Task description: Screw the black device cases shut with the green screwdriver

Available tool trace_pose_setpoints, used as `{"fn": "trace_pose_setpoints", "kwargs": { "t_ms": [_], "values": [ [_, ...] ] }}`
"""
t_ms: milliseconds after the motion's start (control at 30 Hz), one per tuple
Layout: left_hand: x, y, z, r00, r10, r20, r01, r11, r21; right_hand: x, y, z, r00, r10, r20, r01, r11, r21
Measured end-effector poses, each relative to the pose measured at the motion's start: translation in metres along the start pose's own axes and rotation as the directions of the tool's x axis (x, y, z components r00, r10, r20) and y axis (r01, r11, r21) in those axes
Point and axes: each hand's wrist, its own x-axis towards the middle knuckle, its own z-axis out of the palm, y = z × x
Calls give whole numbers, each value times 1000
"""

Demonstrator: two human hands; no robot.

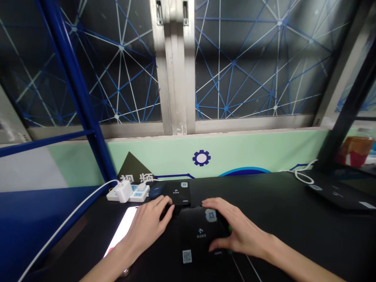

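Note:
My right hand [239, 227] grips the right side of a flat black box [195, 244], its thumb over the top near the front and its fingers at the far edge. A white logo, a QR code sticker and a second pale sticker mark the box's top. Something small and green shows under that hand. My left hand [151, 219] lies slightly curled, thumb and fingers apart, beside the near-left corner of a second black box [176, 194]; whether it touches that box I cannot tell. Under my left wrist is a phone [122, 229] with a bright screen, partly covered.
A white power strip [142, 194] with a charger [123, 191] and cable stands at the back left, beside a dark rounded object [155, 190]. Another flat black device [340, 196] and a white cable [302, 177] lie at the right. A blue metal post [88, 105] rises at left.

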Motion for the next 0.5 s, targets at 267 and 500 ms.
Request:
{"fn": "trace_pose_setpoints", "kwargs": {
  "t_ms": [267,500],
  "values": [
    [-1,0,8,990,-32,140,35,999,-18,-1,-5,-1,996,-63,-66,67,996,53],
    [-1,-2,8,985,-51,164,52,999,-1,-9,-1,5,953,-240,-183,236,971,-45]
  ]
}}
